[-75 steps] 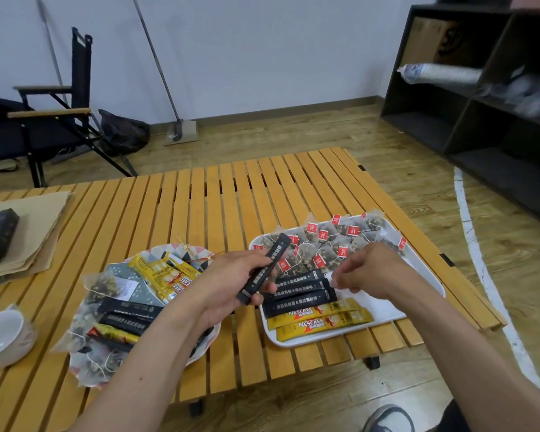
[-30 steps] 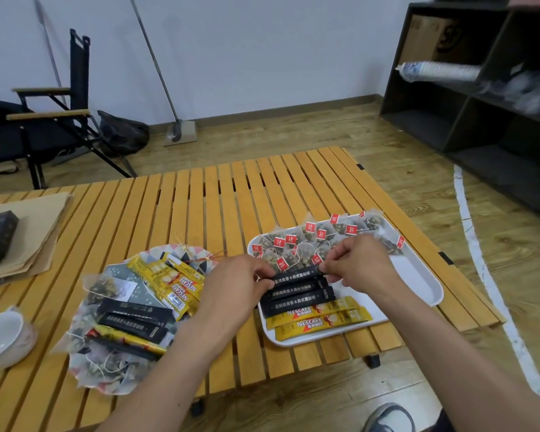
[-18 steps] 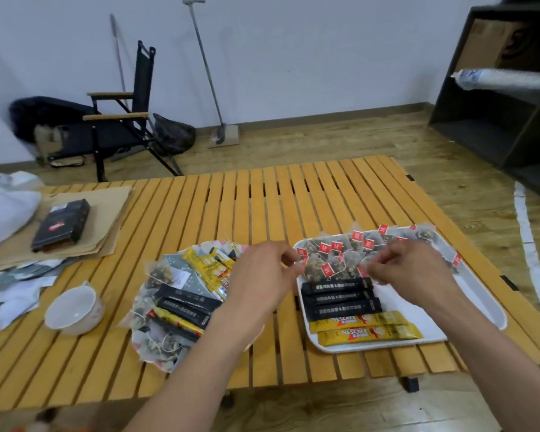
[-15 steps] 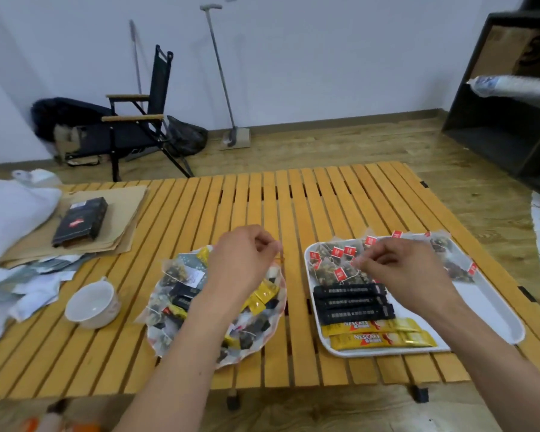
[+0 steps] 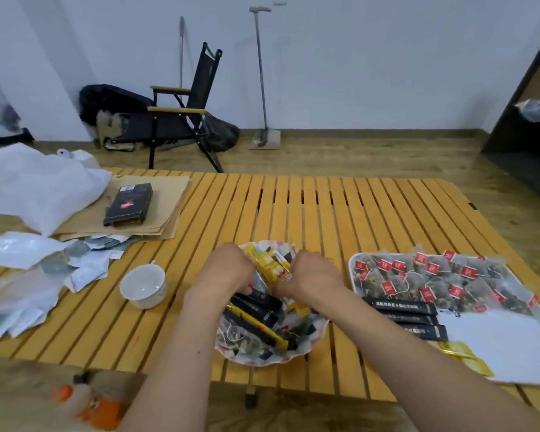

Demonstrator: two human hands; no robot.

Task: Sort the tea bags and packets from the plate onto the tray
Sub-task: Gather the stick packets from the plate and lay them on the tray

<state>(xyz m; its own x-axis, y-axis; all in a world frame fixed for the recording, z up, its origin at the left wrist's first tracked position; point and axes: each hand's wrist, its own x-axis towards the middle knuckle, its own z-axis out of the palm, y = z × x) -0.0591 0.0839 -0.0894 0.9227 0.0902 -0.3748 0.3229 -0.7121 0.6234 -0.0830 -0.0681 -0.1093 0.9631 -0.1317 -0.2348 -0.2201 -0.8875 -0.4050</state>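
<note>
A patterned plate (image 5: 293, 358) at the table's front middle holds a heap of yellow packets (image 5: 270, 265), black stick packets (image 5: 256, 307) and mesh tea bags (image 5: 234, 335). My left hand (image 5: 228, 269) and my right hand (image 5: 312, 275) are both over the plate's far half, fingers curled down into the heap. My right hand pinches the end of a yellow packet; what the left fingers hold is hidden. To the right, the white tray (image 5: 496, 347) carries red-tagged tea bags (image 5: 434, 279), a row of black sticks (image 5: 406, 316) and yellow packets (image 5: 462, 357).
A white bowl (image 5: 144, 285) stands left of the plate. Farther left lie torn wrappers (image 5: 85, 266), a white bag (image 5: 38, 185) and a black box (image 5: 128, 204) on brown paper. An orange-capped bottle (image 5: 91, 406) sits below the front edge. A folding chair (image 5: 175, 120) stands behind the table.
The black stick from my left hand now lies on the tray. Both hands have moved from the tray left to the plate, and my view has swung left with them.
</note>
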